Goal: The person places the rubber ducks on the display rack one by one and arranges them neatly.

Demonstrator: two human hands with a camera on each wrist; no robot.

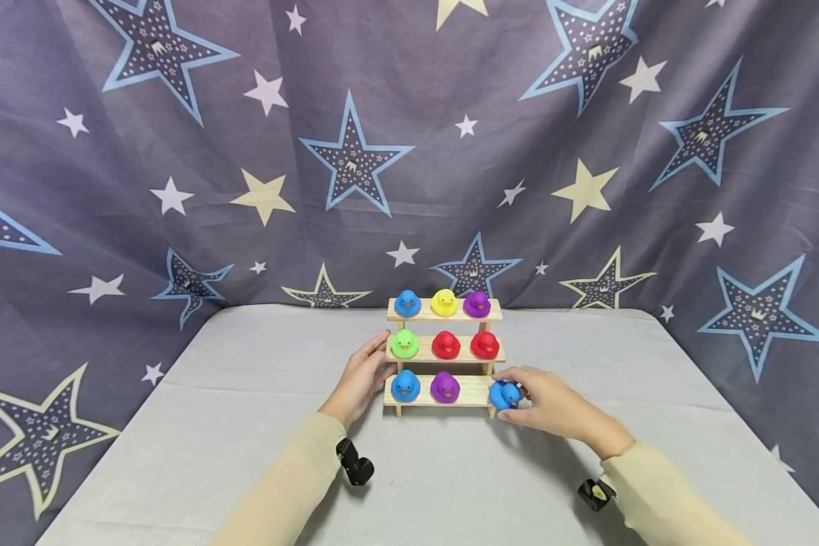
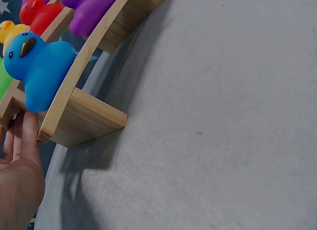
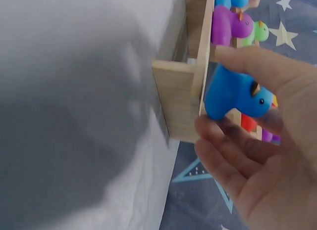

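A three-tier wooden shelf stands on the table with rubber ducks on each tier. My right hand pinches a blue rubber duck between thumb and fingers at the right end of the bottom tier; in the right wrist view that duck is by the shelf's edge. On the shelf's left side my left hand touches the frame with extended fingers, beside the blue duck on the bottom tier. A purple duck sits in that tier's middle.
The middle tier holds a green duck and two red ducks. Blue, yellow and purple ducks line the top tier. A pale cloth covers the table; a star-patterned curtain hangs behind it.
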